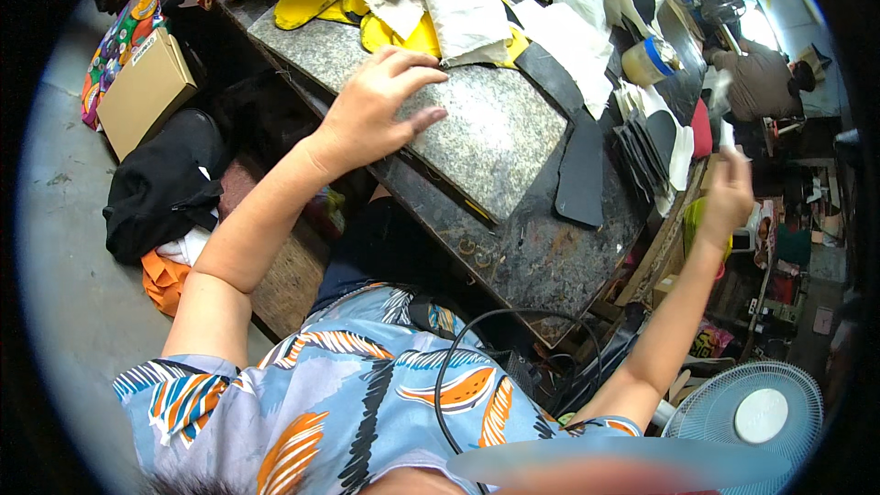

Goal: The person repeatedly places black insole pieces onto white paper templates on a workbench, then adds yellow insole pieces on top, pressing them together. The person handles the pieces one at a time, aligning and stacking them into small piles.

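My left hand (390,103) hovers over or rests lightly on a speckled grey stone slab (500,142), its fingers spread and holding nothing. Off to the right, past the table edge, my right hand (731,197) is raised. Its fingers pinch a small white piece (727,135), blurred by motion, so its kind is unclear. Yellow cut pieces (307,5) and white sheets of material (458,5) lie heaped beyond the slab. A dark flat cut piece (580,174) lies right of the slab, beside a stack of black and white pieces (646,151).
A tub with a blue rim (647,62) stands at the table's right. A fan (747,417) is at lower right, near a black cable (449,357). Cardboard box (147,92) and black cloth (165,192) lie left. Another person (756,82) is at the far right.
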